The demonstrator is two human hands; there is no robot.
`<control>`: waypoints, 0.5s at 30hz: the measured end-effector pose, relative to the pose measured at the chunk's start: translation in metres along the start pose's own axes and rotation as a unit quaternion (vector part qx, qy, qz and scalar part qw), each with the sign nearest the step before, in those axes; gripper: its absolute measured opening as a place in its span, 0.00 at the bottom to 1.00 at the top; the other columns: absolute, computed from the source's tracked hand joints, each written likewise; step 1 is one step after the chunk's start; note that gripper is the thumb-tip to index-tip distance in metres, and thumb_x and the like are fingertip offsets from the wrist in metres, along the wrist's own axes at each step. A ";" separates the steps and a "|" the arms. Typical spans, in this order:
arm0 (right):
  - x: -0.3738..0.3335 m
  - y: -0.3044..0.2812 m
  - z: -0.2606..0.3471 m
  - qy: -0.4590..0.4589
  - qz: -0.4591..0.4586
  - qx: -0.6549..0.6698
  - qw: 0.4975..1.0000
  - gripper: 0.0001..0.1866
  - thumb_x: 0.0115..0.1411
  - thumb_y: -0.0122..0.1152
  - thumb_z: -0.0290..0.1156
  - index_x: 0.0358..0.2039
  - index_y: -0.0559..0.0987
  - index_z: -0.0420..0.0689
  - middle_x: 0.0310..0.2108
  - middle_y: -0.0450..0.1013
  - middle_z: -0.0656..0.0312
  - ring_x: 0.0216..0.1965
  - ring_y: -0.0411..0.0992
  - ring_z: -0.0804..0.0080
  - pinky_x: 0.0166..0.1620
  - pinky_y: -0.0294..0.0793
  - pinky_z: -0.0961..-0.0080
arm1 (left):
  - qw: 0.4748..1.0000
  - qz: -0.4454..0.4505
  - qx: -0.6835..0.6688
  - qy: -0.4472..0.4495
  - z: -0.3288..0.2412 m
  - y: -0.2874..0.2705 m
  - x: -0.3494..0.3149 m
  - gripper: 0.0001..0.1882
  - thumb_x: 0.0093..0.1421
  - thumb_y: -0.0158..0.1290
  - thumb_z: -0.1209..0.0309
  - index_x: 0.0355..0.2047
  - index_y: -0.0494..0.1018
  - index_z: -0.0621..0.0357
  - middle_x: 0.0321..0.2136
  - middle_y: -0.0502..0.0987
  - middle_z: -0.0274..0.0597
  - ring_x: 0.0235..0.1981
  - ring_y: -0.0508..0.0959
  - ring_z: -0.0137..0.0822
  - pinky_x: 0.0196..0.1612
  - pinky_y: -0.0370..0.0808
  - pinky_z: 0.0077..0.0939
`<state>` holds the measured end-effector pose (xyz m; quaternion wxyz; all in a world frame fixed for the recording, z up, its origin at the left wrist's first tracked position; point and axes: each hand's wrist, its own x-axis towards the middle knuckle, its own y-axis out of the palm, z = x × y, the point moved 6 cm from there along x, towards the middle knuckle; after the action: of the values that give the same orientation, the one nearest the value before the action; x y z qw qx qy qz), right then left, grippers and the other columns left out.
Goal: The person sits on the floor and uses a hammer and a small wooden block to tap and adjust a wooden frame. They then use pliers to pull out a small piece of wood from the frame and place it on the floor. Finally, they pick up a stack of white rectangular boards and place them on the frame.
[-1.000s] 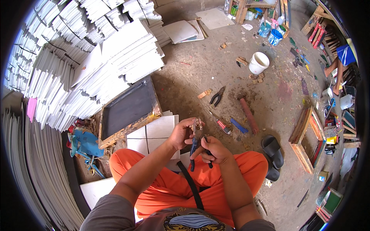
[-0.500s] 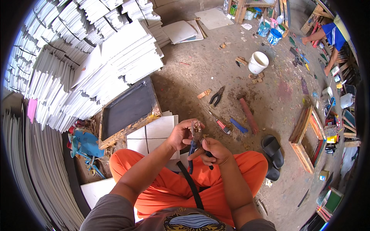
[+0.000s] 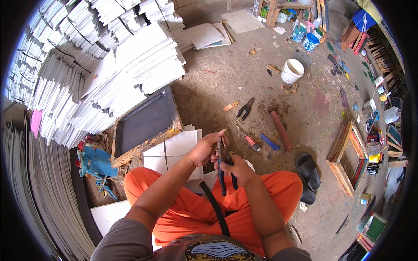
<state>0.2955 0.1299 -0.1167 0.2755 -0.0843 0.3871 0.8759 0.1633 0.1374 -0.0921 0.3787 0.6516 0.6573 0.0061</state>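
Note:
Above my lap, my right hand point(image 3: 240, 169) is wrapped round a pair of pliers point(image 3: 222, 183). Their dark blue and black handles point down toward me, slightly spread, and the metal jaws point up and away. My left hand point(image 3: 204, 150) is closed at the jaws, its fingers pinched around something small that I cannot make out. On the floor beyond lie a second pair of black-handled pliers point(image 3: 246, 108), a screwdriver point(image 3: 251, 141) with a red and white handle, a blue strip-like piece point(image 3: 270, 142) and a reddish rod point(image 3: 281, 130).
A dark-panelled wooden frame point(image 3: 146, 124) leans at my left beside tall stacks of white boards point(image 3: 130, 61). Black slippers point(image 3: 308, 172) and an empty wooden frame point(image 3: 346, 161) lie right. Farther off are a white bucket point(image 3: 292, 71), paint pots point(image 3: 310, 42) and a person in blue shorts point(image 3: 363, 20).
The pliers have turned more upright between my hands, their handles now closer together. My right hand's fingers have curled in around them. At the far right, the other person's reaching arm has drawn back.

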 end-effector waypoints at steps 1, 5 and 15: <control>-0.002 0.003 0.001 0.002 0.027 0.006 1.000 0.25 0.69 0.66 0.41 0.59 0.75 0.37 0.37 0.77 0.62 0.35 0.79 0.69 0.36 0.81 0.70 | 1.000 0.000 0.011 -0.001 0.000 0.001 0.000 0.24 0.76 0.42 0.50 0.38 0.74 0.57 0.16 0.66 0.28 0.13 0.60 0.23 0.17 0.55 0.20; -0.005 0.013 0.004 0.024 0.027 0.035 0.999 0.23 0.62 0.73 0.34 0.52 0.76 0.35 0.37 0.79 0.58 0.36 0.82 0.63 0.38 0.83 0.65 | 0.999 -0.008 -0.010 -0.040 0.005 -0.003 -0.001 0.25 0.76 0.42 0.50 0.37 0.75 0.58 0.15 0.65 0.27 0.13 0.60 0.22 0.17 0.54 0.20; -0.011 0.021 0.017 0.018 0.005 -0.046 0.999 0.12 0.62 0.68 0.28 0.41 0.78 0.35 0.29 0.80 0.54 0.28 0.81 0.65 0.36 0.82 0.70 | 0.998 0.005 -0.046 -0.053 0.016 -0.011 0.000 0.24 0.76 0.46 0.52 0.34 0.78 0.59 0.11 0.64 0.26 0.09 0.58 0.21 0.13 0.53 0.20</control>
<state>0.2946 0.1259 -0.0874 0.2600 -0.1102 0.3520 0.8924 0.1621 0.1282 -0.1090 0.4423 0.6364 0.6319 0.0042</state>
